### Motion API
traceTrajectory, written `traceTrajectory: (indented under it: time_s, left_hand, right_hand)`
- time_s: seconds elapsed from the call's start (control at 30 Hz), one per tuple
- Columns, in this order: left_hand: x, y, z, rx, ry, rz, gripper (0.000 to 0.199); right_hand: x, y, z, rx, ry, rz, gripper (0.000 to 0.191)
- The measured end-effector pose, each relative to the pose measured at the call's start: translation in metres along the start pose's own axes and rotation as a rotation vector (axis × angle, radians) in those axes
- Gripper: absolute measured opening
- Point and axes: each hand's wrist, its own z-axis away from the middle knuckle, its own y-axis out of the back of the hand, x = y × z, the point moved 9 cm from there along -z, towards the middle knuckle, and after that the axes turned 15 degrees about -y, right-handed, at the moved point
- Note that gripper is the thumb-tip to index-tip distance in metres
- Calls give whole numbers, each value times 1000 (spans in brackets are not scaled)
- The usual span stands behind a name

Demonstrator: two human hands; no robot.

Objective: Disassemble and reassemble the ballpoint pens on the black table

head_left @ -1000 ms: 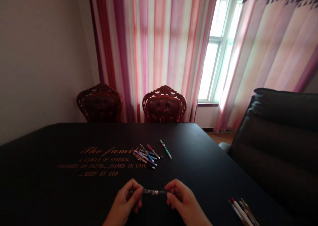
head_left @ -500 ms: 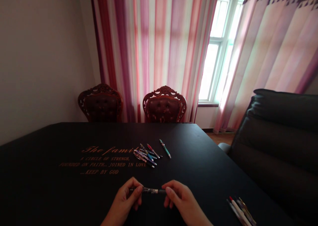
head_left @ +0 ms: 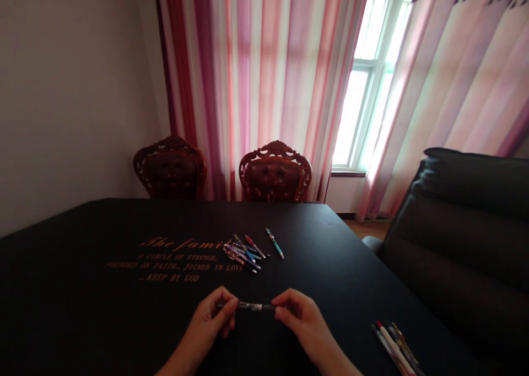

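Observation:
A dark patterned pen [head_left: 252, 307] is held level above the near part of the black table [head_left: 124, 321]. My left hand [head_left: 217, 311] pinches its left end between thumb and fingers. At the right end, my right hand [head_left: 297, 315] has its thumb and fingertips closed on the pen. Beyond my hands lies a loose pile of several pens [head_left: 243, 253], among them blue and red ones. A teal pen [head_left: 275, 243] rests apart, just right of that pile.
Another group of pens [head_left: 395, 347] lies at the near right. Two carved wooden chairs [head_left: 276, 178] [head_left: 171, 172] stand behind the far edge, before striped curtains. A black armchair [head_left: 467, 227] is beside the table's right side.
The view has shifted slightly. My right hand's thumb and fingers sit slightly differently at the pen's right end; the pen stays between both hands.

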Motion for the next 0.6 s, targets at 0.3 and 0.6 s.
traceTrajectory:
  time_s: [0.3,0.6]
  left_hand:
    - [-2,3,2,23,46,-30,43]
    - [-5,5,-2,42,30,37,43]
  right_hand:
    - [-4,5,3,72,35,86,21]
    - [14,-2,-6,35,-43,109,57]
